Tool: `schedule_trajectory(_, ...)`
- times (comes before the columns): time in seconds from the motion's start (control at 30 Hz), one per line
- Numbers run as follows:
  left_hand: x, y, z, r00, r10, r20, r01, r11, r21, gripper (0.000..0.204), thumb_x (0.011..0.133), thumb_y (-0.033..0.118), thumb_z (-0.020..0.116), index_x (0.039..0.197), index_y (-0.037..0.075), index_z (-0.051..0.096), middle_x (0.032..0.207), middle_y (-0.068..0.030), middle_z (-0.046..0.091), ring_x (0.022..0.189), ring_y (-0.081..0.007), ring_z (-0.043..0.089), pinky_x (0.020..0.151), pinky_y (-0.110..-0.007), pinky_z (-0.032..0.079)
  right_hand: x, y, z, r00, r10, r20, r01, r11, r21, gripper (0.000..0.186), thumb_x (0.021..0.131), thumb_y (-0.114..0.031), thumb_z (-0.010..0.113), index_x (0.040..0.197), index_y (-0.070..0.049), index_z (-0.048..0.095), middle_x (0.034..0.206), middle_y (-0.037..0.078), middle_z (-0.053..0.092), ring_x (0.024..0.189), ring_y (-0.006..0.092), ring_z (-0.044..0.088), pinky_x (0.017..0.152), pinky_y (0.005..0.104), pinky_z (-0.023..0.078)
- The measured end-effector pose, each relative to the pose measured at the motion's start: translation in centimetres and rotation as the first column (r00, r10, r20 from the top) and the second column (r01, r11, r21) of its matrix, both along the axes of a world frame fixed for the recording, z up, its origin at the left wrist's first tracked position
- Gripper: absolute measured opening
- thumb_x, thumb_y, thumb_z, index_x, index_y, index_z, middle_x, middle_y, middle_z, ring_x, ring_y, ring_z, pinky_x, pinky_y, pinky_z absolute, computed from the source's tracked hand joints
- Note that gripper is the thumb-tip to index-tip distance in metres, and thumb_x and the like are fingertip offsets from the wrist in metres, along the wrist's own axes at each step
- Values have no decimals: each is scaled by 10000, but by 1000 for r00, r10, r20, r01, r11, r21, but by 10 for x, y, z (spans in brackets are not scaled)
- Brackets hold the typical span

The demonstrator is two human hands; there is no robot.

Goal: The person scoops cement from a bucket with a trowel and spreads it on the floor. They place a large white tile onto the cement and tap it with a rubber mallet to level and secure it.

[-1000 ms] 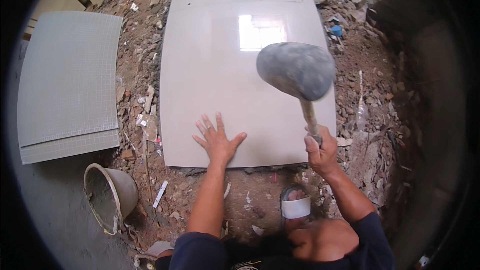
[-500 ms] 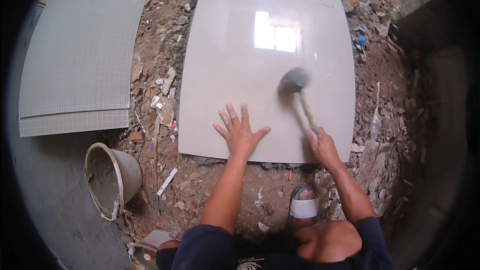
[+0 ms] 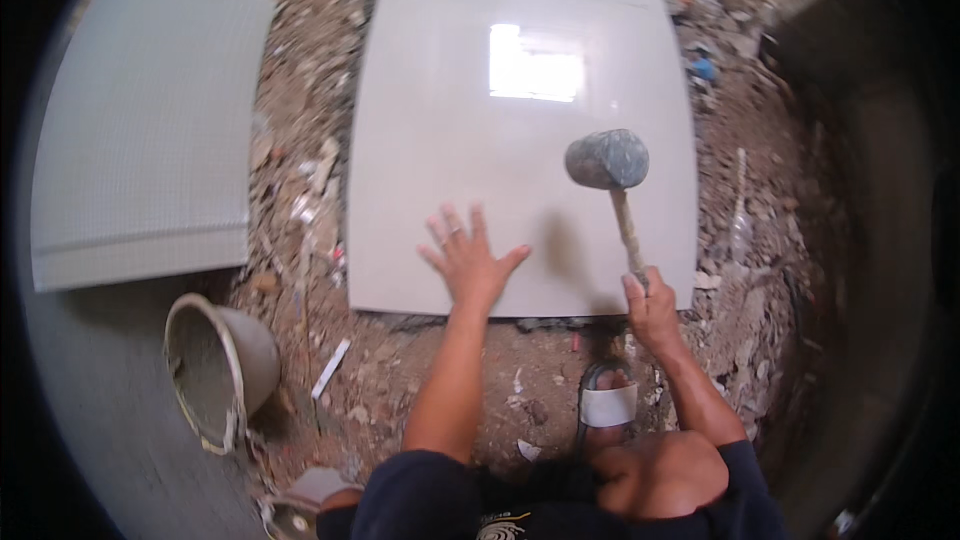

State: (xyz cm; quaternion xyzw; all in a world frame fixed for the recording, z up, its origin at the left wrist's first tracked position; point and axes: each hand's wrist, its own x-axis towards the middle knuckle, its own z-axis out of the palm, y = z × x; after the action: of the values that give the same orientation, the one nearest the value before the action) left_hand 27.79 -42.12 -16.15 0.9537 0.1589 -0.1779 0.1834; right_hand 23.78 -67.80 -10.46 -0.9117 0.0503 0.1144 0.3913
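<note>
A large glossy off-white floor tile (image 3: pixel 430 140) lies on the rubble ground before me, a window's reflection bright on it. My left hand (image 3: pixel 470 258) rests palm down near the tile's front edge, fingers spread, holding nothing. The wooden handle of a rubber mallet (image 3: pixel 608 160) is gripped in my right hand (image 3: pixel 652 308). Its dark grey head is raised above the tile's right half, and its shadow falls on the surface to the left.
Tiles (image 3: pixel 150 130) with a gridded back are stacked at the left. Below them stands a mortar-smeared bucket (image 3: pixel 262 360), tilted on the ground. A white strip (image 3: pixel 331 368) lies beside it. Broken rubble (image 3: pixel 740 310) borders the tile. My sandalled foot (image 3: pixel 608 402) is near the front edge.
The mallet head has risen off the tile, its shadow now separate from it. My left hand stays flat on the tile. The whole view has shifted slightly.
</note>
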Motion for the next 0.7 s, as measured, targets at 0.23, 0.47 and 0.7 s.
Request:
schedule_trajectory(0.23,18,-7,4,999,-5,-40,7,998,58,1171,693,723,667,1558,134,141,1588,-271,0,1462,-447,-100,1092,-684,-84,-19,-19,23,981,-194,-20,193,947,256,293,972,-279,560,1013,11,561,667,114,598,600,199,599,572,364,475)
schedule_trajectory(0.47,25,-11,-1,999,21,-47,-17,997,81,1158,699,700,677,1559,139,142,1593,-259,-24,1461,-443,-124,1085,-686,-87,-5,-10,-28,945,-240,-222,300,906,298,330,990,-311,528,962,18,524,597,116,550,533,190,574,517,358,457)
schedule_trajectory(0.7,24,-12,-1,999,23,-27,-21,996,84,1150,703,678,688,1557,134,144,1593,-260,-24,1460,-448,-119,1084,-687,-86,-6,-20,-20,941,-259,-217,327,860,392,380,981,-340,539,977,40,532,629,169,576,587,269,608,577,396,477)
